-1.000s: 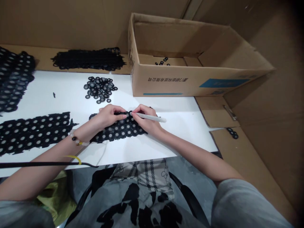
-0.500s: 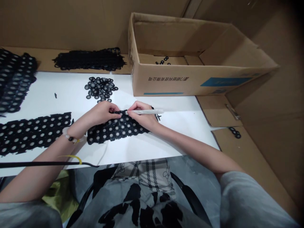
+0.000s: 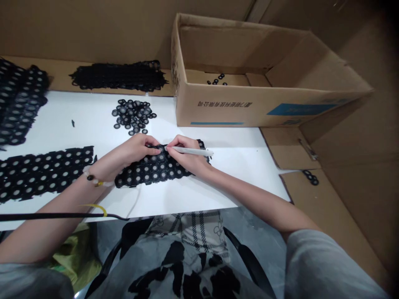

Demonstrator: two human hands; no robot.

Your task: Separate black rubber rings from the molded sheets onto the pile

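Note:
A black die-cut sheet of joined rubber rings [image 3: 146, 174] lies on the white table in front of me, with white showing through the ring holes. My left hand [image 3: 137, 150] rests on its upper edge, fingertips pressing on the rings. My right hand [image 3: 187, 157] is shut around a white pen-shaped tool [image 3: 195, 151], and its tip sits among the rings at the sheet's top edge, next to my left fingertips. My hands hide the upper middle of the sheet.
A longer ring sheet [image 3: 43, 174] lies left of my arm, beyond it more sheets [image 3: 18, 95] and a dark stack [image 3: 120, 77]. A pile of loose rings [image 3: 132, 116] lies behind my hands. An open cardboard box [image 3: 249, 106] stands at the back right.
The white tool has swung, its rear end now lower than half a second ago. Both hands stay at the sheet's top edge, closer together than a second ago.

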